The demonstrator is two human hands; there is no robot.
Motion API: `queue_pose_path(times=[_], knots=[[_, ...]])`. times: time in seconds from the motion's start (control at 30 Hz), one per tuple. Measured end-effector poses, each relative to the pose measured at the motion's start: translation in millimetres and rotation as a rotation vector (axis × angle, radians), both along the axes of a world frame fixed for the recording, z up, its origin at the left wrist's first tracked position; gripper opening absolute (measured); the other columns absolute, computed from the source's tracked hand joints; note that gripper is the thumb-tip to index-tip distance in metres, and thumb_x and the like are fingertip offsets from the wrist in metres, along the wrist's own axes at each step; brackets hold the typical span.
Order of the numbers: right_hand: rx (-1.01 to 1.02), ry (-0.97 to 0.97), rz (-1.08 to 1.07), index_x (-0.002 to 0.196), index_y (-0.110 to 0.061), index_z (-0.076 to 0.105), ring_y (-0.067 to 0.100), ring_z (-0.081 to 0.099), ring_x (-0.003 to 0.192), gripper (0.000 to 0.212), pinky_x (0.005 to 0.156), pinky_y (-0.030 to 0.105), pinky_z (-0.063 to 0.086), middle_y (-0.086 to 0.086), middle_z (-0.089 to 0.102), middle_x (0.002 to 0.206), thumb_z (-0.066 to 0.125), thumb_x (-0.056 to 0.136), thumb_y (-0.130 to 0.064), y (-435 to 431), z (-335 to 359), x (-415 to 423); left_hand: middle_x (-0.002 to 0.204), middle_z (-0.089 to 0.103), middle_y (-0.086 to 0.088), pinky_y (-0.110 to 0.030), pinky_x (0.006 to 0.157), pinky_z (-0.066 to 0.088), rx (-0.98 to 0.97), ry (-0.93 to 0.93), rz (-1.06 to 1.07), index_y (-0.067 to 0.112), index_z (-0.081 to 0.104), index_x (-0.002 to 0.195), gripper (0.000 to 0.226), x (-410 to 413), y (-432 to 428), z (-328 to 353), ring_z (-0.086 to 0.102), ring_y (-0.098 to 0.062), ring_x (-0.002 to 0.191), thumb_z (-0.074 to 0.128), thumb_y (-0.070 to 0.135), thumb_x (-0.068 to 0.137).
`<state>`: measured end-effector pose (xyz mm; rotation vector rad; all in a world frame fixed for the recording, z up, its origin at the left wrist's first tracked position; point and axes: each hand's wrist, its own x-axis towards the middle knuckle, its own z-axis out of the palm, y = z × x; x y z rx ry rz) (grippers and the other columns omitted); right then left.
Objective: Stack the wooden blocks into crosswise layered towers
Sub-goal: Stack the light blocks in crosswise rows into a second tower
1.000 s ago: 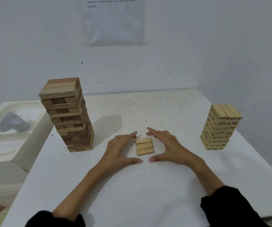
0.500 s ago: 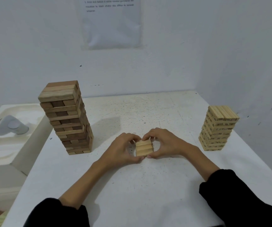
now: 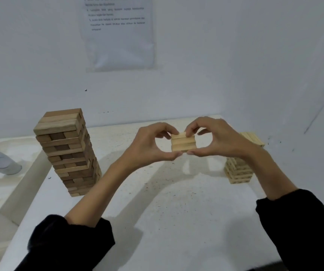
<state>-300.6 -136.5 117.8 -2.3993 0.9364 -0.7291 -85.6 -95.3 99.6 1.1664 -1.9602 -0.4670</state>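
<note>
A small set of three pale wooden blocks (image 3: 183, 143), pressed side by side, hangs in the air above the white table (image 3: 176, 202). My left hand (image 3: 149, 145) pinches its left end between thumb and fingers. My right hand (image 3: 215, 141) pinches its right end the same way. A tall tower of darker brown blocks (image 3: 67, 151) stands at the left of the table in crosswise layers. A shorter tower of pale blocks (image 3: 239, 169) stands at the right, partly hidden behind my right wrist.
A white moulded tray (image 3: 7, 173) with a grey disc-shaped object (image 3: 1, 165) lies left of the table, lower down. White walls close the back and right. A printed sheet (image 3: 118, 32) hangs on the back wall.
Both hands closed in on the three blocks lying on the table, pinched them from either side and lifted them up off the surface. The camera has tilted upward.
</note>
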Motion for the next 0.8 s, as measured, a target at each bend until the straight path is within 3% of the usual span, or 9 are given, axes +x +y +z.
queue_pose_path(times=[0.23, 0.47, 0.63, 0.8], knots=[[-0.052, -0.049, -0.095, 0.103, -0.016, 0.063, 0.010, 0.060, 0.101, 0.054, 0.092, 0.035, 0.051, -0.008, 0.065, 0.104, 0.078, 0.062, -0.049, 1.7, 59.9, -73.1, 0.096, 0.066, 0.012, -0.020, 0.084, 0.049, -0.102, -0.027, -0.119, 0.017, 0.066, 0.099, 0.040, -67.2, -27.4, 59.8, 0.061, -0.002, 0.090, 0.085, 0.030, 0.066], [0.068, -0.052, -0.168, 0.102, -0.017, 0.058, 0.010, 0.060, 0.099, 0.048, 0.093, 0.041, 0.050, -0.006, 0.064, 0.103, 0.080, 0.062, -0.031, -18.0, 52.1, -126.7, 0.095, 0.069, 0.005, -0.007, 0.075, 0.044, -0.055, -0.027, -0.172, 0.014, 0.068, 0.098, 0.039, -123.1, -56.1, 50.8, 0.061, -0.005, 0.088, 0.086, 0.026, 0.065], [0.168, 0.006, -0.160, 0.108, -0.033, 0.050, 0.002, 0.057, 0.103, 0.057, 0.090, 0.027, 0.048, -0.009, 0.062, 0.107, 0.084, 0.063, -0.029, -36.7, 24.0, -134.8, 0.096, 0.066, 0.009, -0.002, 0.073, 0.039, 0.022, -0.042, -0.164, 0.018, 0.064, 0.104, 0.047, -129.4, -67.2, 19.5, 0.059, 0.000, 0.090, 0.087, 0.029, 0.064], [0.194, 0.017, -0.160, 0.119, -0.038, 0.046, 0.001, 0.055, 0.105, 0.066, 0.090, 0.021, 0.044, -0.012, 0.061, 0.110, 0.083, 0.064, -0.031, -41.4, 6.2, -139.5, 0.094, 0.063, 0.015, -0.003, 0.076, 0.039, 0.055, -0.067, -0.158, 0.028, 0.057, 0.110, 0.055, -131.4, -70.1, 6.1, 0.057, 0.003, 0.093, 0.085, 0.036, 0.064]])
